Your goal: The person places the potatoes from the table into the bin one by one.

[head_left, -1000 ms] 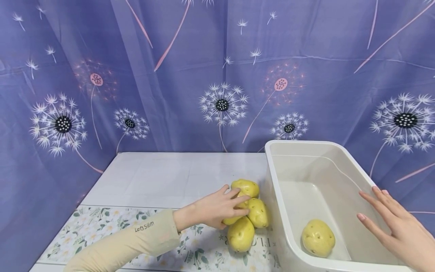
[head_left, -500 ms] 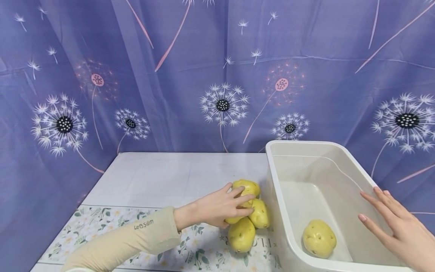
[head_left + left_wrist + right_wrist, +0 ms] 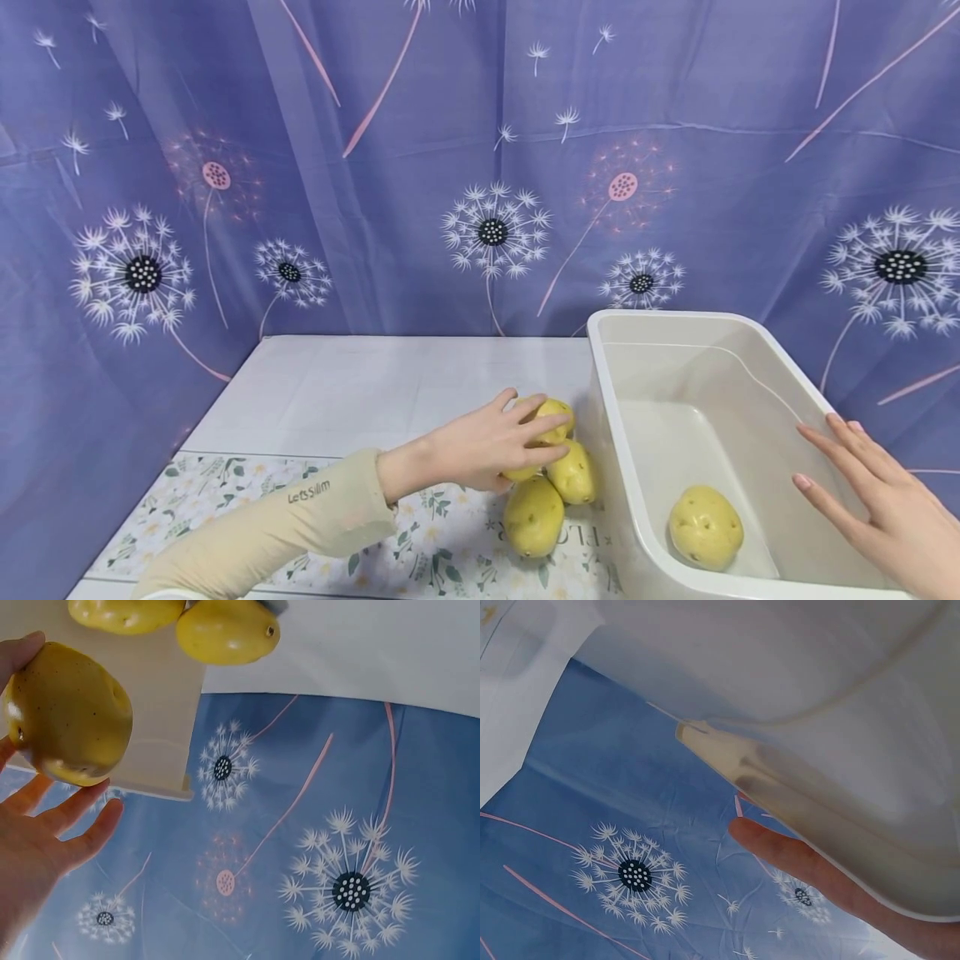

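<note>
Yellow potatoes lie in a cluster beside the bin. My left hand [image 3: 483, 442] is over the cluster, fingers spread. In the left wrist view, thumb and fingers hold one potato [image 3: 71, 712] from opposite sides; the head view shows little of it under the hand. Around it lie a far potato [image 3: 557, 419], one by the bin wall [image 3: 572, 473] and a near one [image 3: 534, 518]. A light grey plastic bin [image 3: 611, 433] stands to the right with a single potato [image 3: 707, 528] inside. My right hand [image 3: 881, 492] rests at the bin's right rim, its fingers straight.
The white table [image 3: 360, 375] bears a floral mat strip [image 3: 442, 550] under the near potatoes. A blue-purple curtain with dandelion prints [image 3: 405, 208] hangs behind the table and along both sides. The bin's wall rises between the cluster and its inside.
My left hand has shifted slightly up and away over the cluster, with the held potato moving under it. The right hand and the potato in the bin stay where they were.
</note>
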The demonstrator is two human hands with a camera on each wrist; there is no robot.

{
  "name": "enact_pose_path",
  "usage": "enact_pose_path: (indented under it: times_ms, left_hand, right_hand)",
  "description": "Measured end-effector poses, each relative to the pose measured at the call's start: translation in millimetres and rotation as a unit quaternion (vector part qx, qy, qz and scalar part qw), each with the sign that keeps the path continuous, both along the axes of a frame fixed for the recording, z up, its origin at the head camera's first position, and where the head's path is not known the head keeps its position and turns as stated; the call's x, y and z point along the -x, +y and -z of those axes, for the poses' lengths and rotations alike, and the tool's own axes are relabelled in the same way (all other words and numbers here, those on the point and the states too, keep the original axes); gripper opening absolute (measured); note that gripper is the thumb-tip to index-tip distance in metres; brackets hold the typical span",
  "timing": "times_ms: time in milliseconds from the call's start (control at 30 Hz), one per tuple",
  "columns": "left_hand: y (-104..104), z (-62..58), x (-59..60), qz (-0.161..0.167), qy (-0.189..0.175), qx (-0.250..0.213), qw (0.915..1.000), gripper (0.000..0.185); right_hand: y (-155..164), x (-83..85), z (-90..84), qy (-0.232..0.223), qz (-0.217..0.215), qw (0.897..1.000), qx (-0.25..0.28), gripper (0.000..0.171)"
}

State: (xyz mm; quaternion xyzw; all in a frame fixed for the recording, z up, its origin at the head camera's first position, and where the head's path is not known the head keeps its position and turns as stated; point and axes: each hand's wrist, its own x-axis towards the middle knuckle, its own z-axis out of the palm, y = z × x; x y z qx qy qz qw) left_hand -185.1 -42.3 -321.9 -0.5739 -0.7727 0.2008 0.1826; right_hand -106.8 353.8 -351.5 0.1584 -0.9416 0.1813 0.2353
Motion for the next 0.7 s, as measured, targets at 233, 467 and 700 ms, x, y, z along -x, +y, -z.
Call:
enact_pose_path:
  times_ms: [233,467,700]
  left_hand:
    - [0.3,-7.0,-0.6,0.003,0.017,0.01,0.9998,0.073]
    - [2.4,-16.0,-1.2,0.016,0.049,0.003,0.9987,0.066]
    - [5.7,-23.8,-3.7,0.031,0.069,-0.004,0.9971,0.062]
  right_hand:
    - [0.8,-0.2,1.6,-0.015,0.003,1.0,-0.003,0.058]
    - [3.0,1.7,2.4,0.0,0.001,1.0,-0.005,0.058]
    - [0.3,0.5,1.1,-0.004,0.001,1.0,-0.002,0.056]
